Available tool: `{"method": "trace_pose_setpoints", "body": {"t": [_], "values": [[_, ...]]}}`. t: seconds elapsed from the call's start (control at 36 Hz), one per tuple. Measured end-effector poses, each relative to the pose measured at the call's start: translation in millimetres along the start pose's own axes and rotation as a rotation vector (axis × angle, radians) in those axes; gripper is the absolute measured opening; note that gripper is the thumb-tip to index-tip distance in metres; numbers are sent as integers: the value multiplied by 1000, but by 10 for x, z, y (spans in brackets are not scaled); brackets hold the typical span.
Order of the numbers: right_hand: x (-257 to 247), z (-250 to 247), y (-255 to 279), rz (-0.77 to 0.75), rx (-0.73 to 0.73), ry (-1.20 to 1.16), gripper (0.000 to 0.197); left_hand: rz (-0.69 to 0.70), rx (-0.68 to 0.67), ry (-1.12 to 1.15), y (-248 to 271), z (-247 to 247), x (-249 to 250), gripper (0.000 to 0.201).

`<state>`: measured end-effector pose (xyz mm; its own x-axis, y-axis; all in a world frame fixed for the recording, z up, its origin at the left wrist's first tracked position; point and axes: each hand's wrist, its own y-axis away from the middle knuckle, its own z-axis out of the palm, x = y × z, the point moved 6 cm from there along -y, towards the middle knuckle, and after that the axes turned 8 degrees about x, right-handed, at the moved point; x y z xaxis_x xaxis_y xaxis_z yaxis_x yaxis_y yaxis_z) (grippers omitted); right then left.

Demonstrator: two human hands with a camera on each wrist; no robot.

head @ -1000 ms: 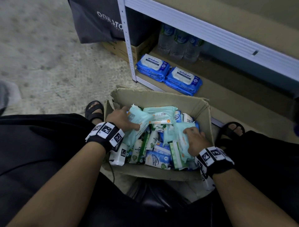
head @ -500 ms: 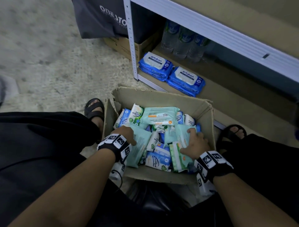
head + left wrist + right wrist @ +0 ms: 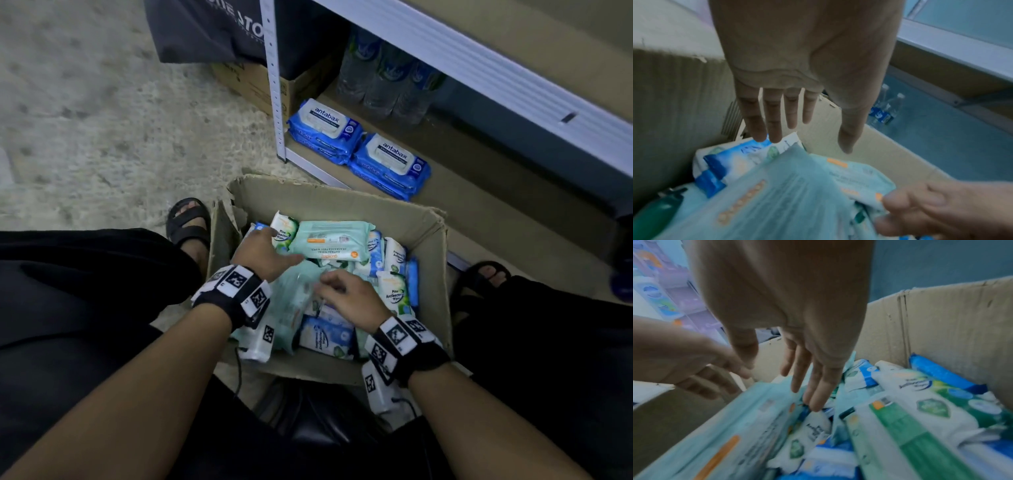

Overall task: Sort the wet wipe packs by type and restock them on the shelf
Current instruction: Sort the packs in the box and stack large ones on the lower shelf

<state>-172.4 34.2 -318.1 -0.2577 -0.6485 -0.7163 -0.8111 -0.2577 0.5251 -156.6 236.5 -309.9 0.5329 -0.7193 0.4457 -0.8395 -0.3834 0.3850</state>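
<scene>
Wipe packs are lying jumbled in the cardboard box [image 3: 342, 202], unsorted by type, and neither hand is holding one. The left hand [image 3: 263, 253] is hovering with fingers [image 3: 774, 120] spread straight over the packs at the box's far left corner, while the right hand [image 3: 349, 298], fingers loosely extended, is touching the pale green packs [image 3: 748, 418] mid-box, probably parting them to pick. Beyond the box, two stacks of blue packs [image 3: 359, 147] are sitting on the shelf [image 3: 479, 192].
</scene>
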Motion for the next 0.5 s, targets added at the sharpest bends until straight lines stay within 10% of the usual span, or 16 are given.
{"method": "trace_pose_setpoints", "body": {"t": [0.31, 0.5], "values": [[547, -429, -430, 89, 179, 556, 29, 64, -223, -210, 108, 373, -210, 90], [475, -101, -552, 60, 101, 840, 71, 70, -227, -167, 48, 357, -264, 81]]}}
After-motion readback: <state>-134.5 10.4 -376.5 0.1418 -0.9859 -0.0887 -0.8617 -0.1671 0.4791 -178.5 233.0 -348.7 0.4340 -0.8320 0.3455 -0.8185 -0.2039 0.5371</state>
